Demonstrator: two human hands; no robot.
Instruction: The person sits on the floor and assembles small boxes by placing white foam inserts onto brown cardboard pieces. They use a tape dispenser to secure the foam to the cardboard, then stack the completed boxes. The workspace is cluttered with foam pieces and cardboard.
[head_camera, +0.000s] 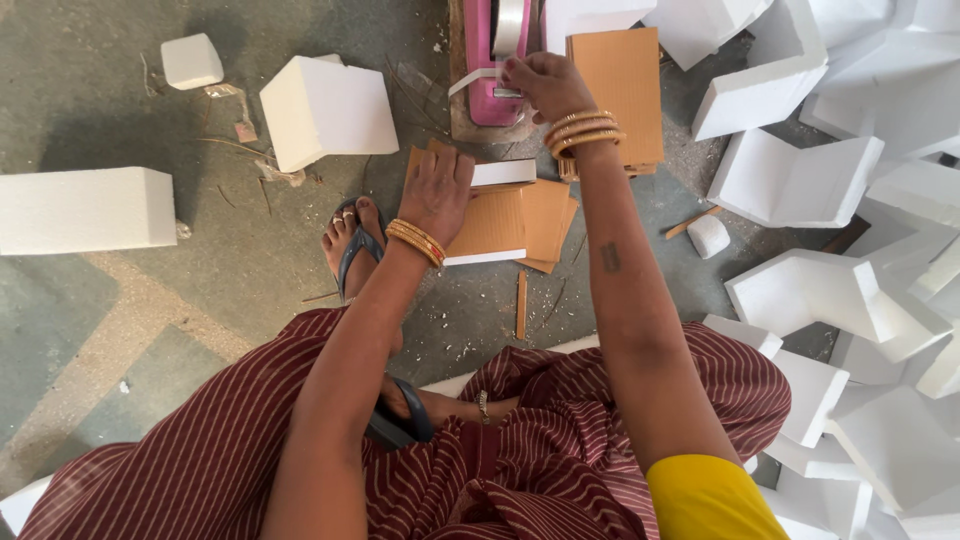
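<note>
Pinching white tape (478, 80) at a pink dispenser (492, 70) — right hand (545, 85); left hand (437, 190) flat on tan cardboard (495, 225).

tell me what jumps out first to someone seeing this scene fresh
The pink tape dispenser at top centre, where the right hand pulls tape. Just below, the left hand presses on a white foam block faced with brown cardboard. White foam pieces heap along the right side.
</note>
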